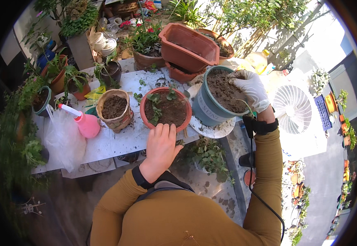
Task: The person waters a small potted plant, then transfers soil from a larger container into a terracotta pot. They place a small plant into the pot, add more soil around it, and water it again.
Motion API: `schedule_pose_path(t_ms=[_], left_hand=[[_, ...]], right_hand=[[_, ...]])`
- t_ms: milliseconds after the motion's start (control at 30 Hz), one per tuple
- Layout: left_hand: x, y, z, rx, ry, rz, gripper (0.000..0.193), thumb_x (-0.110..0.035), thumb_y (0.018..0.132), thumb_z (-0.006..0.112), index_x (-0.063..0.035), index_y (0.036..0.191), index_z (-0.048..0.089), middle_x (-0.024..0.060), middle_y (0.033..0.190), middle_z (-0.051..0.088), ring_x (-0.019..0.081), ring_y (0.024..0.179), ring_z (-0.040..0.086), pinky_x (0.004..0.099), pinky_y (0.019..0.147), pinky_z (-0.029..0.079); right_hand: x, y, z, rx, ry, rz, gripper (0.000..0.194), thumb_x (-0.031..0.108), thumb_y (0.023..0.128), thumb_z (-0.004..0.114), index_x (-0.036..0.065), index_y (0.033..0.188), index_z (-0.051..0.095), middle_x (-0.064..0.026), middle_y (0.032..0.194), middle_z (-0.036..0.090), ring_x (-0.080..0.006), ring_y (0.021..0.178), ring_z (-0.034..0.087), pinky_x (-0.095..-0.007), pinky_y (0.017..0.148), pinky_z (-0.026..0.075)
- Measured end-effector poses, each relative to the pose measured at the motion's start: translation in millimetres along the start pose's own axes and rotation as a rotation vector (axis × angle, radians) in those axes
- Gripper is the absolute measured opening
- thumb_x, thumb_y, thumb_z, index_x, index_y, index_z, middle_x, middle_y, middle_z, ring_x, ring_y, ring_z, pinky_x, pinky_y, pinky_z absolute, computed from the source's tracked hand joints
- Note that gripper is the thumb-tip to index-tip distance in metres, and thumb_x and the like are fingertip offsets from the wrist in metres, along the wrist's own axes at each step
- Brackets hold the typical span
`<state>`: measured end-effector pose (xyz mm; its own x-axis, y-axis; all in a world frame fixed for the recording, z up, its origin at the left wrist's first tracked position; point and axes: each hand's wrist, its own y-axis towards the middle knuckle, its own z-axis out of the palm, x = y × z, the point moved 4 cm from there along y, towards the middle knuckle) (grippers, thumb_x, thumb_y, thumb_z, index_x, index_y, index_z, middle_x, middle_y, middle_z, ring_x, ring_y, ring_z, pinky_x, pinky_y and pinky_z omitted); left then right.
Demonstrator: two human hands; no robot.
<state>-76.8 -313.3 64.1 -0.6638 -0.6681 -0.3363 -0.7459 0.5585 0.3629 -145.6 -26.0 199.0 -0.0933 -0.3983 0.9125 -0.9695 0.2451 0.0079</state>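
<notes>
My bare left hand [163,147] lies palm down with its fingertips at the near rim of a round reddish plastic pot [142,112]. Dark soil [174,109] fills much of that pot, and a leafy green cutting [156,107] lies along its left side. My right hand [250,89], in a white glove, reaches over the far right rim of a blue-grey plastic bucket [207,106]. Its fingertips touch the crumbly brown soil [223,87] inside; whether they grip any is hidden. A pale bent stem [244,104] shows below the glove. Under the bucket is a soiled white plate [224,131].
On the white tabletop [101,150], a soil-filled decorated pot [117,117], a pink spray bottle [87,124] and a plastic bag [64,138] stand to the left. Stacked rectangular planters [187,46] sit behind. A white fan-grilled unit [292,109] is at right; a leafy plant [210,155] grows below the table edge.
</notes>
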Motion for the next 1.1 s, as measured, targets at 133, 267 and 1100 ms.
schedule_pose_path(t_ms=[133,267,1100], left_hand=[[-1.7,5.0,-0.5,0.015,0.046,-0.08,0.065,-0.035,0.069,0.087,-0.0012,0.119,0.061,0.0102,0.106,0.052,0.0289,0.105,0.049,0.04,0.086,0.04],[-1.1,20.2,3.9,0.064,0.178,-0.108,0.057,-0.04,0.065,0.088,-0.0067,0.103,0.062,0.0064,0.092,0.051,0.026,0.092,0.053,0.039,0.079,0.04],[23.8,53.5,45.9,0.331,0.419,-0.176,0.041,-0.035,0.073,0.084,-0.0109,0.098,0.063,0.0067,0.081,0.066,0.0258,0.07,0.07,0.0382,0.06,0.054]], right_hand=[[5.7,-36.8,39.7,0.099,0.124,0.003,0.018,0.003,0.09,0.066,-0.003,0.106,0.073,-0.0052,0.094,0.075,-0.0075,0.078,0.065,-0.0242,0.071,0.053],[-14.6,-59.6,72.0,0.135,0.085,0.012,0.012,0.004,0.091,0.067,-0.002,0.099,0.073,-0.0016,0.088,0.073,-0.0058,0.076,0.06,-0.0247,0.071,0.05],[-53.6,-66.6,112.6,0.061,-0.374,-0.416,0.027,0.015,0.085,0.071,0.002,0.109,0.071,-0.0217,0.098,0.069,-0.04,0.095,0.065,-0.042,0.082,0.052]])
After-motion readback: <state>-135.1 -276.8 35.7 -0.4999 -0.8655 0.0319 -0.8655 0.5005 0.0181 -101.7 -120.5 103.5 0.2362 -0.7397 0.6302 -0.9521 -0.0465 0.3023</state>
